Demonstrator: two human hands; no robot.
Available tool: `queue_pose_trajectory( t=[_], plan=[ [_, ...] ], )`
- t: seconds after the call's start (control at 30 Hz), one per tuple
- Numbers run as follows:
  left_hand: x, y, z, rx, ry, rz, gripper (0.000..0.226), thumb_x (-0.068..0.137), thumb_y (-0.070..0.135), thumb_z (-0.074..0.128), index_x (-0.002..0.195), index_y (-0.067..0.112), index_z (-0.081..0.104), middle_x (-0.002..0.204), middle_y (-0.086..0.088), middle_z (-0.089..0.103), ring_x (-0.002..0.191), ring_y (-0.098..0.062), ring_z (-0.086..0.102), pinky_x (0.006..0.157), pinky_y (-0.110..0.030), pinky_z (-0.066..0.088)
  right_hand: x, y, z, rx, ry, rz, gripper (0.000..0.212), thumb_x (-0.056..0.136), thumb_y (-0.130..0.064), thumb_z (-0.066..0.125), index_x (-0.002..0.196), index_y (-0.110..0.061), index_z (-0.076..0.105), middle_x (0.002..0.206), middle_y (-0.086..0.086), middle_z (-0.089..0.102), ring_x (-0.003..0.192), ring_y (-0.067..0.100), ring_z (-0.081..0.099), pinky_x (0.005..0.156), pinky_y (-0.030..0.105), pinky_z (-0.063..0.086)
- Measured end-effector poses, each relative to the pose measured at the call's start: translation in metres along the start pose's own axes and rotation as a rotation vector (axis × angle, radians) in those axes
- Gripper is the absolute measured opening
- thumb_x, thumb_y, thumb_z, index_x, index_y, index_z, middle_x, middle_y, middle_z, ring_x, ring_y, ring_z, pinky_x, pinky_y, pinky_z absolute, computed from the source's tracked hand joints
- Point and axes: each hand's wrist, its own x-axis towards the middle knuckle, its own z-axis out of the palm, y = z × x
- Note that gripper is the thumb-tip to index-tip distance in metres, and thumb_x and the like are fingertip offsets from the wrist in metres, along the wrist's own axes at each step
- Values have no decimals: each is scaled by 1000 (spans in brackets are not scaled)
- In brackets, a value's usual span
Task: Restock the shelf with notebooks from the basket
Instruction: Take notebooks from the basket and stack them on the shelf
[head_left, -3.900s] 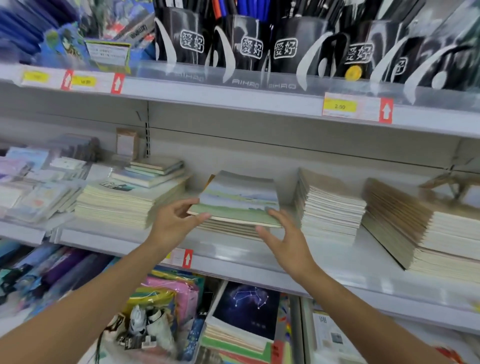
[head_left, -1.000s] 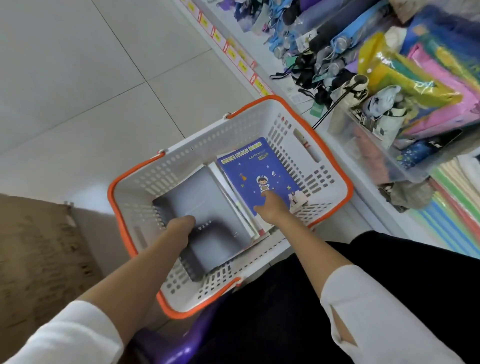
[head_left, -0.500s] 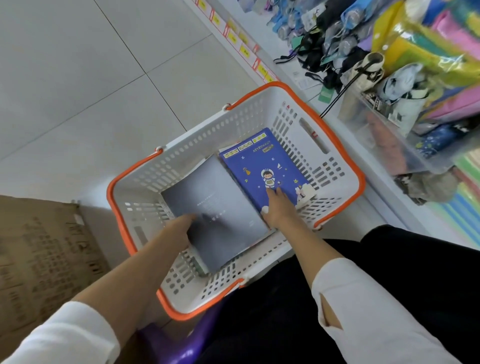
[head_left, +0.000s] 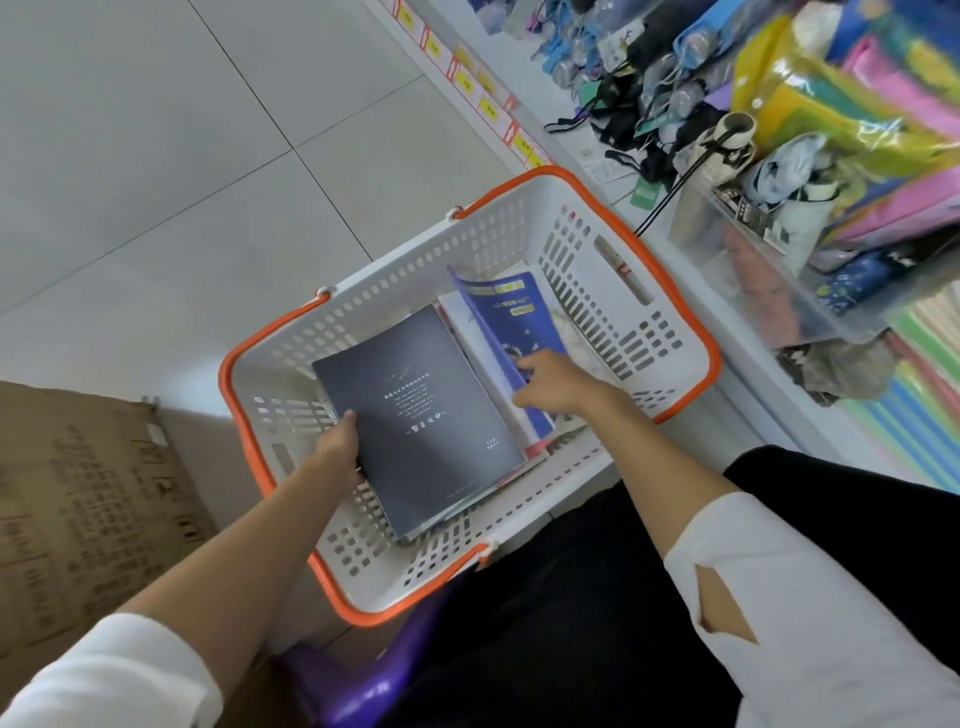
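Your left grip (head_left: 340, 441) pinches grey notebook (head_left: 415, 405) by side edge, low in basket (head_left: 639, 332). Right grip (head_left: 550, 387) holds blue notebook (head_left: 514, 312), cover bending. Notebooks likely thin, light, floppy, smooth. Hold near spine, thumb on top.

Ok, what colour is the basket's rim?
Orange rim on a white basket, seen clearly in the head view.

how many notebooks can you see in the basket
3 plainly: a dark grey notebook gripped by the left hand, a blue notebook that the right hand tips up, and a white notebook beneath the blue. Edges under the grey one hint at more hidden.
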Motion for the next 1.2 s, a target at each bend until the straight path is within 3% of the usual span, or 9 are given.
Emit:
queue_pose_trajectory(
  t=[0.07,0.13,0.37,0.47,0.57,0.8,0.9,1.0,1.2],
  plan=[
    [-3,-2,-2,-61,-92,5,62,95,61,38,129,12,55,125,-2,61,109,-23,60,90,-40,48,-12,-27,15,-119,-54,-76,26,80,-17,64,104,-8,66,96,9,64,76,27,59,61,28,44],
    [-10,-2,-3,-57,-148,38,77,85,78,33,123,18,61,119,-2,66,99,-20,65,84,-36,50,-19,-47,41,-238,-78,-101,15,76,-16,63,70,-9,51,69,9,49,59,27,49,48,26,35],
    [27,-1,-13,11,-197,53,131,32,103,47,139,28,48,144,3,50,129,-21,50,106,-48,40,-41,-80,88,-482,-33,-224,31,81,-11,61,61,-8,38,60,8,39,50,22,37,44,27,29],
    [-5,2,1,21,-192,108,95,47,70,83,120,13,62,120,-5,66,107,-26,64,95,-49,51,-42,-72,104,-331,-54,-207,16,85,-18,61,91,-3,58,88,14,60,79,32,59,63,33,49],
    [-31,8,14,24,-131,206,46,72,20,84,111,3,66,111,-15,69,91,-30,68,83,-46,56,-43,-49,92,-104,-90,-148,56,91,-23,61,144,-12,44,140,11,52,126,27,52,98,35,45],
    [-60,36,15,3,-397,263,37,81,18,75,117,9,66,110,-12,71,92,-28,70,72,-39,58,-59,-4,6,294,350,33,52,94,-20,56,143,-10,42,149,7,42,135,24,42,108,37,38],
    [-83,46,22,7,-577,267,35,85,24,70,119,13,66,113,-8,71,98,-26,70,76,-38,59,-74,6,-19,412,460,60,48,96,-26,52,136,-1,49,140,14,51,127,29,50,104,40,42],
    [-114,58,38,23,-692,275,25,89,28,64,111,17,68,107,-4,73,87,-20,73,69,-33,60,-101,4,-27,534,423,-7,36,101,-27,45,121,-3,61,114,8,68,100,24,65,81,28,50],
    [-186,81,89,25,-792,364,24,93,27,52,109,16,66,96,-4,75,75,-22,73,67,-32,60,-161,0,-65,514,654,-136,27,92,-3,48,109,-15,65,89,9,68,68,26,57,65,25,43]
  ],
)
